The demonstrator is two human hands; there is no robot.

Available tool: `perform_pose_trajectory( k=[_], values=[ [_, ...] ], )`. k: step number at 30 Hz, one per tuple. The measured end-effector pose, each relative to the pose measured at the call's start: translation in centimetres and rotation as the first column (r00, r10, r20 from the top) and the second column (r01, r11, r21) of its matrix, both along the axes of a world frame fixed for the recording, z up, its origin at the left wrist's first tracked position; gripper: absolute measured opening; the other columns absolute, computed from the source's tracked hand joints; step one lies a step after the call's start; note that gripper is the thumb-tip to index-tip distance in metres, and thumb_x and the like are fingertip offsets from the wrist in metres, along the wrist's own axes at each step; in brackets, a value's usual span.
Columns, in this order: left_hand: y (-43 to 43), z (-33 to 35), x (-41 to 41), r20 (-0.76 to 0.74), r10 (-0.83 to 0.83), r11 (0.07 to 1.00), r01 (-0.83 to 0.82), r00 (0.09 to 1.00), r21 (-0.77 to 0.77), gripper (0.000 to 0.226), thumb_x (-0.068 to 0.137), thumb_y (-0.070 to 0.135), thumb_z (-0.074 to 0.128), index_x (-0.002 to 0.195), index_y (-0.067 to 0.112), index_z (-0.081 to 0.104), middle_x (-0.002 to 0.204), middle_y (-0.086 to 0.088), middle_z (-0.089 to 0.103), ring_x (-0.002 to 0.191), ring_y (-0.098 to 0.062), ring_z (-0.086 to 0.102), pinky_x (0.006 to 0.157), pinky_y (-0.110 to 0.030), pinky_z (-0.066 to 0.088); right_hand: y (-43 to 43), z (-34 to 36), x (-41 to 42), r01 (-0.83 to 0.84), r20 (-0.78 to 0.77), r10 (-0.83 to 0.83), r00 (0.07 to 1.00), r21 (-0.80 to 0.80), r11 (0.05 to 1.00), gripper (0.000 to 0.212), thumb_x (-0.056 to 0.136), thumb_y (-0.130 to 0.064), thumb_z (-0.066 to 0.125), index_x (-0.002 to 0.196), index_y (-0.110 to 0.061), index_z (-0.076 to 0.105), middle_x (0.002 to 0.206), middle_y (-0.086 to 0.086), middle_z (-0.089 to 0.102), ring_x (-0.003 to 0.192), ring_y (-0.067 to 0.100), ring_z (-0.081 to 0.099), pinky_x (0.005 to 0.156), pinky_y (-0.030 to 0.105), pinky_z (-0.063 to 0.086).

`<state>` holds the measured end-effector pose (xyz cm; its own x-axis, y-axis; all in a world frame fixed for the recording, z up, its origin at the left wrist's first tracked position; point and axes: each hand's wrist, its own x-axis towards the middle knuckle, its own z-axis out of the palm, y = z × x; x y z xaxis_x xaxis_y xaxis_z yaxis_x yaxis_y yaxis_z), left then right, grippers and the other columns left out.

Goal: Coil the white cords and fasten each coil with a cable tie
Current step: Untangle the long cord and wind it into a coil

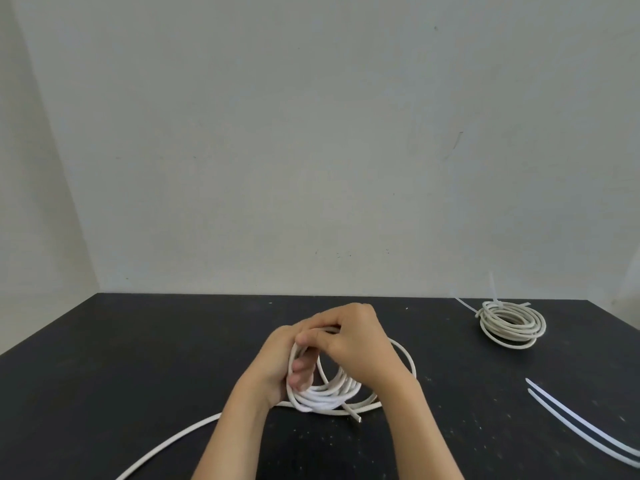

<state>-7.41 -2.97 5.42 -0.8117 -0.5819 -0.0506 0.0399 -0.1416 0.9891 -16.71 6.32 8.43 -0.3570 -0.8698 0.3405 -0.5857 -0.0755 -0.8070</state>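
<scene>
A: Black table [138, 341]; white cord [325, 396] part-coiled near centre, loose tail trailing near-left, probably yet to wind in.

B: Hands?

A: Both curled. The left hand [277, 368] grips through the loops to keep them together; the right hand [353, 344] pinches a strand on top. Tied coil [512, 323] far right, spare cable ties [581, 424] near right, within reach.
</scene>
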Motion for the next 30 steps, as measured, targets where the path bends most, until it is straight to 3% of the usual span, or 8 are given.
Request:
perform_pose_trajectory(
  k=[2, 5, 7, 11, 16, 21, 27, 30],
  values=[
    [-0.5, 0.0, 0.0, -0.054, -0.042, 0.985, 0.051, 0.998, 0.164, 0.038, 0.091, 0.036, 0.049, 0.069, 0.007, 0.06, 0.033, 0.001, 0.026, 0.024, -0.009, 0.02, 0.038, -0.018, 0.011, -0.3, -0.2, 0.2, 0.07, 0.021, -0.07, 0.997, -0.02, 0.997, 0.005, 0.075, -0.024, 0.077, 0.079, -0.021, 0.077, 0.073, -0.004, 0.072, 0.072, 0.005, 0.065, 0.074, 0.024, 0.054],
    [-1.4, -0.1, 0.5, -0.12, -0.106, 0.934, 0.14, 0.987, 0.328, 0.053, 0.082, 0.055, 0.048, 0.056, 0.008, 0.05, 0.031, 0.003, 0.026, 0.021, -0.007, 0.019, 0.033, -0.013, 0.012, -0.7, -1.2, -0.3, 0.367, -0.199, -0.378, 0.904, -0.093, 0.926, 0.042, 0.064, -0.054, 0.077, 0.089, -0.022, 0.065, 0.073, -0.007, 0.063, 0.069, 0.009, 0.059, 0.061, 0.016, 0.042],
    [-1.9, 0.0, 1.1, -0.195, -0.148, 0.913, 0.21, 0.969, 0.35, 0.055, 0.078, 0.057, 0.058, 0.058, 0.006, 0.052, 0.03, 0.005, 0.027, 0.019, -0.006, 0.022, 0.029, -0.011, 0.016, -0.6, -1.9, -1.0, 0.457, -0.249, -0.493, 0.833, -0.192, 0.869, 0.047, 0.069, -0.064, 0.066, 0.083, -0.019, 0.064, 0.07, -0.007, 0.061, 0.066, 0.01, 0.056, 0.059, 0.012, 0.035],
    [-1.9, 0.6, 1.4, -0.293, -0.109, 0.934, 0.199, 0.95, 0.296, 0.041, 0.066, 0.036, 0.08, 0.056, 0.008, 0.052, 0.031, 0.007, 0.027, 0.021, -0.003, 0.023, 0.028, -0.013, 0.022, -0.4, -2.4, -2.7, 0.268, 0.231, -0.271, 0.935, 0.043, 0.962, 0.049, 0.094, -0.045, 0.049, 0.059, -0.011, 0.051, 0.052, -0.006, 0.05, 0.048, 0.009, 0.042, 0.058, 0.027, 0.038],
    [-1.3, 0.6, 0.5, -0.274, 0.023, 0.933, 0.078, 0.961, 0.35, 0.032, 0.078, 0.028, 0.06, 0.055, 0.01, 0.047, 0.029, 0.008, 0.025, 0.02, -0.003, 0.021, 0.027, -0.012, 0.02, -0.8, -1.8, -1.0, 0.023, 0.744, -0.053, 0.666, 0.05, 0.998, 0.042, 0.099, -0.022, 0.035, 0.081, 0.001, 0.066, 0.058, 0.015, 0.063, 0.055, 0.028, 0.064, 0.057, 0.033, 0.053],
    [-1.5, 0.5, 0.5, -0.259, 0.107, 0.93, -0.004, 0.96, 0.368, 0.033, 0.079, 0.028, 0.059, 0.054, 0.01, 0.048, 0.03, 0.007, 0.026, 0.02, -0.004, 0.022, 0.028, -0.011, 0.019, -1.2, -1.7, -0.7, -0.031, 0.817, -0.049, 0.574, 0.082, 0.996, 0.052, 0.081, -0.055, 0.059, 0.07, -0.005, 0.064, 0.052, 0.01, 0.053, 0.047, 0.027, 0.054, 0.055, 0.032, 0.05],
    [-0.8, 0.8, 0.1, -0.229, 0.089, 0.955, -0.017, 0.969, 0.297, 0.027, 0.077, 0.028, 0.061, 0.064, 0.007, 0.05, 0.034, 0.005, 0.029, 0.025, -0.005, 0.024, 0.031, -0.015, 0.022, -1.7, -1.8, 0.2, 0.166, 0.791, -0.138, 0.596, 0.047, 0.985, 0.045, 0.077, -0.034, 0.076, 0.055, -0.01, 0.046, 0.042, -0.001, 0.029, 0.036, 0.014, 0.025, 0.042, 0.025, 0.034],
    [-0.6, 0.7, 0.2, -0.264, 0.059, 0.953, 0.024, 0.963, 0.302, 0.03, 0.074, 0.033, 0.063, 0.071, 0.002, 0.064, 0.047, -0.001, 0.046, 0.038, -0.01, 0.042, 0.04, -0.021, 0.038, -1.7, -1.8, 0.1, 0.296, 0.796, -0.156, 0.585, -0.031, 0.955, 0.049, 0.078, -0.029, 0.076, 0.049, -0.012, 0.04, 0.039, 0.0, 0.026, 0.031, 0.014, 0.024, 0.04, 0.025, 0.031]
  ],
)
